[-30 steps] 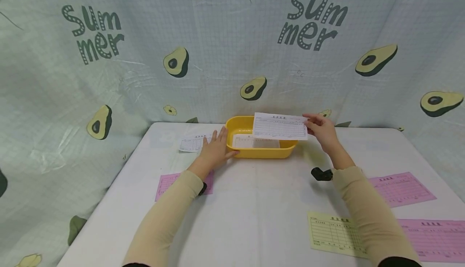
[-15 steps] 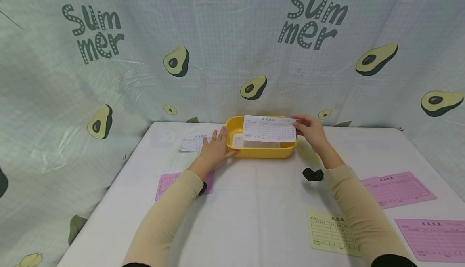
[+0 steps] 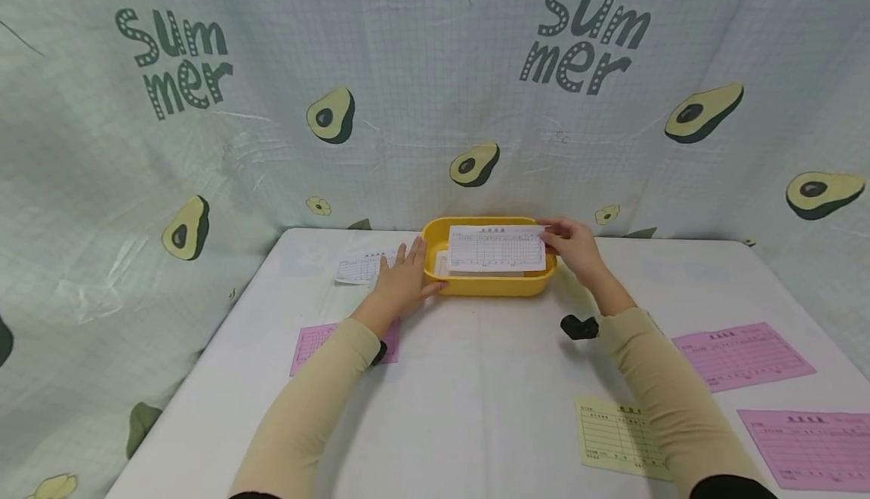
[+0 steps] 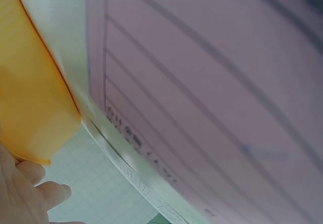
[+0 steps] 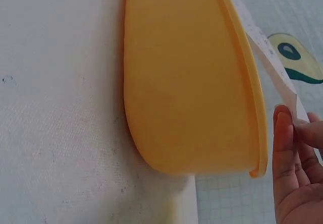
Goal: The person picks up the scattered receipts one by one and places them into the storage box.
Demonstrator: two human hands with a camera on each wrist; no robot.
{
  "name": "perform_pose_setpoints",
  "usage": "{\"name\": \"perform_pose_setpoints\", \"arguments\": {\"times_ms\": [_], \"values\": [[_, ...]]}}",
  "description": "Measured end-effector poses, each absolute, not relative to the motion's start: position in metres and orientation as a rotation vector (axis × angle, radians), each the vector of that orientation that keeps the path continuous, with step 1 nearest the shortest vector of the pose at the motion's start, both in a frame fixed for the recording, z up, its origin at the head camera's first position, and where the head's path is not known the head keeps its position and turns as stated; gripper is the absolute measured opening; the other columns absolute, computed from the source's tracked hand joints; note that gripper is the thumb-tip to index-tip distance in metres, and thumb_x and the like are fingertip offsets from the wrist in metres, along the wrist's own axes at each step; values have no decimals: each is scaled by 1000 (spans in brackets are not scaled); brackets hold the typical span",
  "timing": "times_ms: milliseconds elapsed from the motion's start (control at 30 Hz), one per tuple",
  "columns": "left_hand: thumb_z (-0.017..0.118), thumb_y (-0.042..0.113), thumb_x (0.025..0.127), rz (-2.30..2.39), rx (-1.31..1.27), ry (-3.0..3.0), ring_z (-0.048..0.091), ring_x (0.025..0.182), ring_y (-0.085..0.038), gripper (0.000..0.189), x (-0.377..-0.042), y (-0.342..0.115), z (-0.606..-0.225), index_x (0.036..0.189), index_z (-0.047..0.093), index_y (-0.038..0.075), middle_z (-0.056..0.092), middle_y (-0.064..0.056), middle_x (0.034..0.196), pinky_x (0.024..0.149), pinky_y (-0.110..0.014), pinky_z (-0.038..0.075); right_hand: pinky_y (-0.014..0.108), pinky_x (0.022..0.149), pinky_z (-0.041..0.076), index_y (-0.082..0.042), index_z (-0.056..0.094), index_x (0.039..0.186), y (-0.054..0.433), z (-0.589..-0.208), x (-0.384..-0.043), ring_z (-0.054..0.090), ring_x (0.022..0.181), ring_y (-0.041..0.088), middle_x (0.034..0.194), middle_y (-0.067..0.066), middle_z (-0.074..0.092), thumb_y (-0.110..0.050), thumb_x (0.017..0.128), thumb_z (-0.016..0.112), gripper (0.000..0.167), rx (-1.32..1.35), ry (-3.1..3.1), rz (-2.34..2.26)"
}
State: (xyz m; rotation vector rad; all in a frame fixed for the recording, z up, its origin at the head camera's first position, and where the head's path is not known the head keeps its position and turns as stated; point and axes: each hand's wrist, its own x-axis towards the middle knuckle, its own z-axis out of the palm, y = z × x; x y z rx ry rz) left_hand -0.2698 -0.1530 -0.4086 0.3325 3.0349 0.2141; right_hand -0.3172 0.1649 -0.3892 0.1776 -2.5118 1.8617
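A yellow plastic basket (image 3: 492, 286) stands at the table's far edge with a white slip lying inside it, mostly covered. Over its opening my right hand (image 3: 574, 248) pinches the right edge of a white printed form (image 3: 497, 248). In the right wrist view, thumb and fingers of the right hand (image 5: 300, 158) meet on that paper's edge, just past the basket rim (image 5: 260, 128). With fingers spread fairly straight, my left hand (image 3: 401, 280) rests against the basket's left side. The left wrist view shows fingertips of the left hand (image 4: 38, 183) at the rim.
Left of the basket lies another white form (image 3: 358, 268), partly behind the left hand. A pink form (image 3: 314, 344) is under the left forearm. On the right lie two pink forms, a farther one (image 3: 748, 354) and a nearer one (image 3: 816, 450), plus a yellow form (image 3: 615, 435) partly covered by the sleeve.
My right hand has moved left and slightly down, bringing the white form from the basket's right side to over its middle. The left hand has stayed in place.
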Motion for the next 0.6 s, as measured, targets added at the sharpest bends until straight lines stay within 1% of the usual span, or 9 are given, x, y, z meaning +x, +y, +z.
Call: {"name": "perform_pose_setpoints", "arguments": {"times_ms": [133,300,467,600], "values": [[52,64,100,212,342,3038,10,155,-39,100,-270,-153,-409,164,8,1,6,-13,171,118,-68,12,17,81,56,2,59,141,161,-389,-319,63,100,22,124,23,60,-7,106,57,36,187,-2545,1825],[53,63,99,230,351,3044,11,155,-40,100,-270,-154,-409,164,9,1,7,-13,171,118,-68,12,26,87,57,3,60,139,155,-389,-320,63,106,33,126,25,59,-4,105,57,35,207,-2599,1754],[53,63,100,244,355,3045,11,155,-40,99,-271,-154,-410,164,8,2,6,-13,171,118,-68,12,37,92,57,4,62,134,148,-389,-322,64,106,37,125,25,61,-2,104,57,31,226,-2649,1640],[53,63,100,250,356,3048,11,155,-40,100,-271,-154,-410,164,8,2,7,-13,171,118,-68,12,41,94,56,5,64,132,142,-388,-323,65,106,37,124,25,61,-2,104,57,29,217,-2666,1570]]}}
